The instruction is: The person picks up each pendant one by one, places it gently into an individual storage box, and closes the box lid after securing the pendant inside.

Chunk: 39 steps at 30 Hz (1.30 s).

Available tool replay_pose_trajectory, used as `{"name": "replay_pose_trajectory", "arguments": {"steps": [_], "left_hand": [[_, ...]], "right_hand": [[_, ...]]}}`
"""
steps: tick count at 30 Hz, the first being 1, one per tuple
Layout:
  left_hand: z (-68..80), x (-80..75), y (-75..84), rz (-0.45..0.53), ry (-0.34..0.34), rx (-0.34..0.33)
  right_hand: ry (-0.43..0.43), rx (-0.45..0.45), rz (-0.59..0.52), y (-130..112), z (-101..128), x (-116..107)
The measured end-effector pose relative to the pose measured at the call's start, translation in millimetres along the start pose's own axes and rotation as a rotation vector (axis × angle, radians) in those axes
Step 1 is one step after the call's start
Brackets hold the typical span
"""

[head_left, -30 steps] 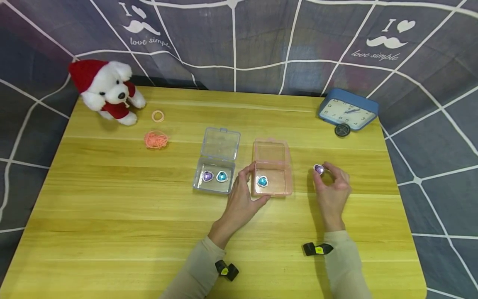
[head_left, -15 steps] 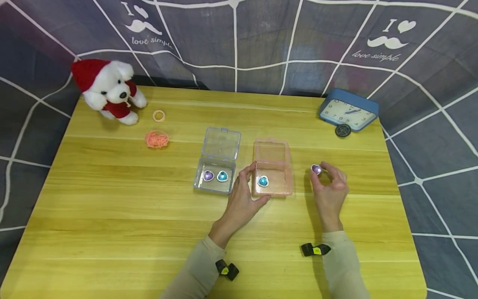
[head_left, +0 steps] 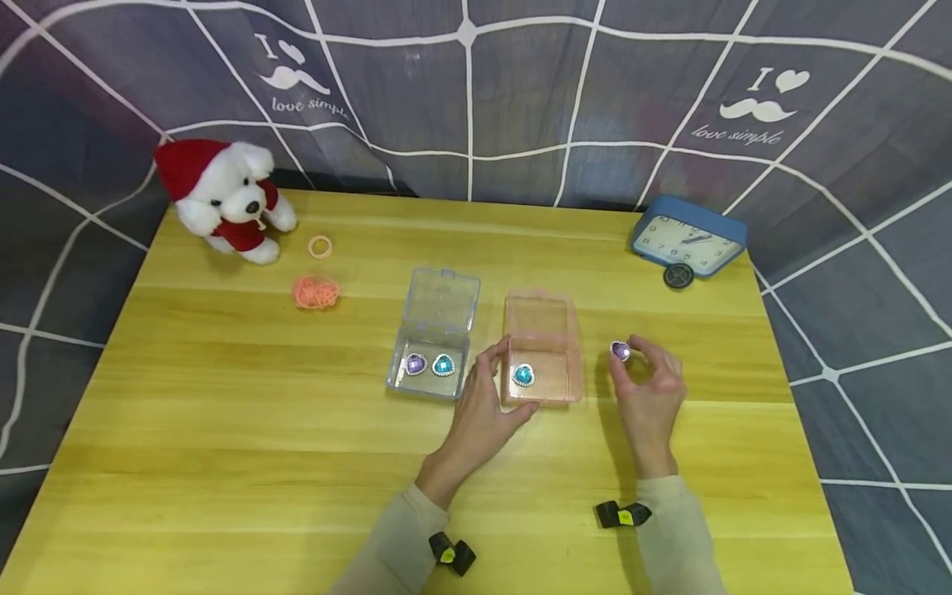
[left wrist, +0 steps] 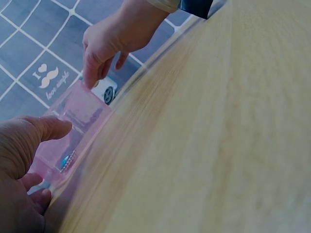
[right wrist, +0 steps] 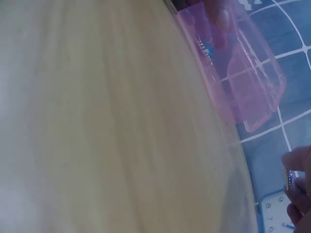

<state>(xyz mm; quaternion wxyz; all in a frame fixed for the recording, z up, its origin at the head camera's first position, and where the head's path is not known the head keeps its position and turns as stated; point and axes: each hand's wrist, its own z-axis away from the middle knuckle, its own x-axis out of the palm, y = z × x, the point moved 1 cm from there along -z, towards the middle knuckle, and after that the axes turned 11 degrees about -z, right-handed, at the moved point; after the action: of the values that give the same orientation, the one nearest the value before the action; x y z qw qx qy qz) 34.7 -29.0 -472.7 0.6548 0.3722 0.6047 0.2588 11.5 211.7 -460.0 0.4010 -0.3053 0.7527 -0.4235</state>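
My left hand (head_left: 479,421) grips the near left corner of a pink see-through plastic box (head_left: 558,384), thumb at its front and fingers along its left side. The lid is up, and a blue heart-shaped gem (head_left: 524,375) with a sparkly rim lies inside on the left. To the right of this box, my right hand (head_left: 651,405) pinches a purple gem (head_left: 621,351) between thumb and index finger, apart from the box. Left of the left hand stands a clear box (head_left: 424,388), lid raised, holding a purple heart gem (head_left: 415,364) and a blue heart gem (head_left: 444,365).
A blue clock (head_left: 692,235) with a black round disc (head_left: 678,276) before it stands at the back right. At the back left sit a plush dog (head_left: 230,202), a pale ring (head_left: 320,246) and a coral bundle of bands (head_left: 316,292). A grid-patterned curtain (head_left: 521,99) hangs behind the table.
The right hand has moved a little left with the purple gem, closer to the pink box. My left hand stays on that box. The head view has tilted slightly, so everything sits lower.
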Motion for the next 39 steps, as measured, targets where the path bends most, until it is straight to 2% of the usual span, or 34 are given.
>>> {"name": "replay_pose_trajectory", "arguments": {"steps": [3, 9, 16, 24, 34, 39], "left_hand": [[0.9, 0.5, -0.8, -0.003, 0.011, 0.006], [1.4, 2.1, -1.9, -0.006, 0.024, 0.022], [3.2, 4.4, -3.3, -0.002, 0.03, 0.028], [2.9, 3.4, -2.0, 0.002, 0.032, 0.016], [2.7, 2.6, 0.5, 0.012, 0.029, 0.0], [5.2, 2.4, 0.5, 0.017, 0.023, -0.012]], "right_hand": [[-0.012, -0.019, -0.019, -4.9, 2.1, 1.5], [-0.024, -0.111, -0.046, -13.1, 6.6, 5.7], [-0.077, -0.13, -0.078, -21.4, 16.9, 12.7], [-0.112, -0.229, -0.091, -32.2, 24.3, 20.7], [-0.151, -0.267, -0.073, -36.4, 27.9, 27.9], [-0.202, -0.272, -0.061, -37.2, 32.8, 30.7]]}}
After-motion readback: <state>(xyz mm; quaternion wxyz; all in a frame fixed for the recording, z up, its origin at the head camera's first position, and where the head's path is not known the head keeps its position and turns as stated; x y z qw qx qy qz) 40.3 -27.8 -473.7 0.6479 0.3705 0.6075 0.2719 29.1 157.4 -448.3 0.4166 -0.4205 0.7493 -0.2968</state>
